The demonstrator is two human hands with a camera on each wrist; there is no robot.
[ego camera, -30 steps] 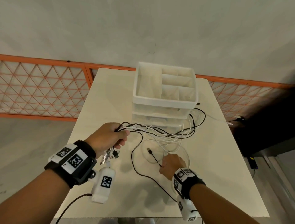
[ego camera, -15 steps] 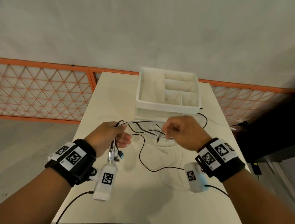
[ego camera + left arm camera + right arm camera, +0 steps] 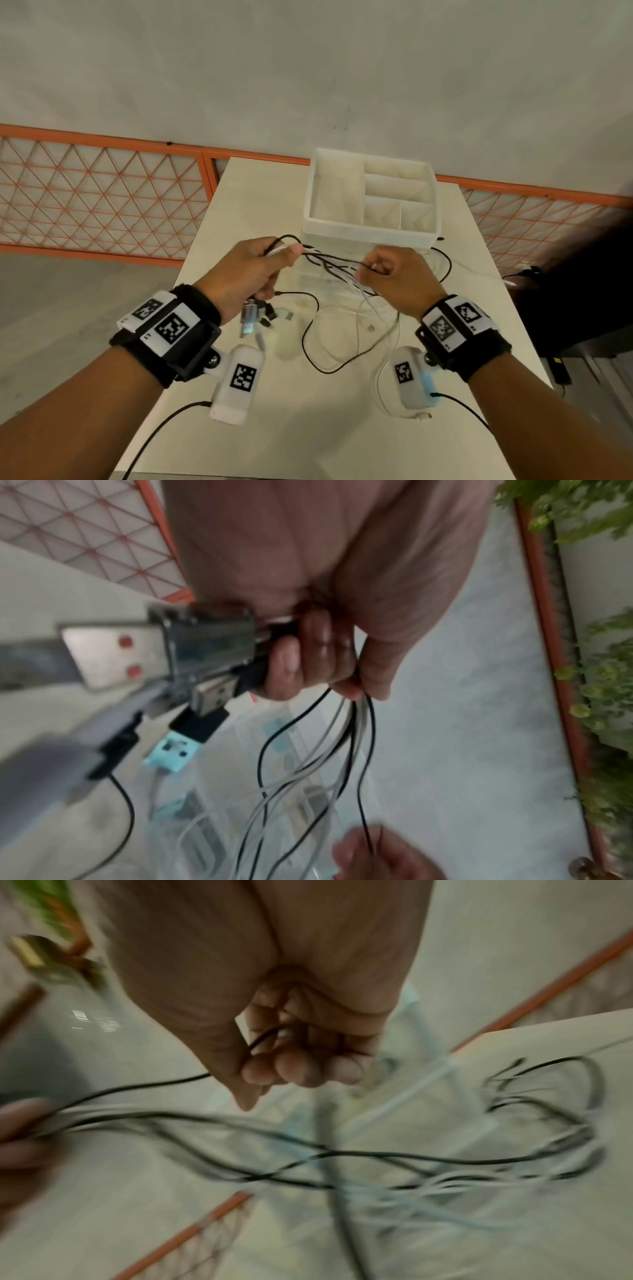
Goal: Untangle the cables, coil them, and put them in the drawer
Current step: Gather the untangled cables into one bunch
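Note:
My left hand [image 3: 260, 267] grips a bundle of black and white cables [image 3: 329, 265] above the table, and several USB plugs [image 3: 255, 313] hang below the fist. The left wrist view shows the fingers curled round the plugs [image 3: 212, 653] and strands [image 3: 346, 739]. My right hand [image 3: 394, 274] is raised beside it and pinches a black cable [image 3: 260, 1038] between thumb and fingers. Loose black and white loops [image 3: 346, 339] trail on the table under both hands. The white drawer unit [image 3: 371, 229] stands just behind, its top tray divided into empty compartments.
The cream table [image 3: 308, 428] ends close on the left, right and near sides. An orange lattice railing [image 3: 102, 192] runs behind it. More cable loops [image 3: 442, 260] lie to the right of the drawer unit, and a dark object [image 3: 561, 308] sits off the right edge.
My right hand rose from the table, where it held a black cable end, up to the bundle and now pinches a black strand there. The left hand lifted the bundle slightly.

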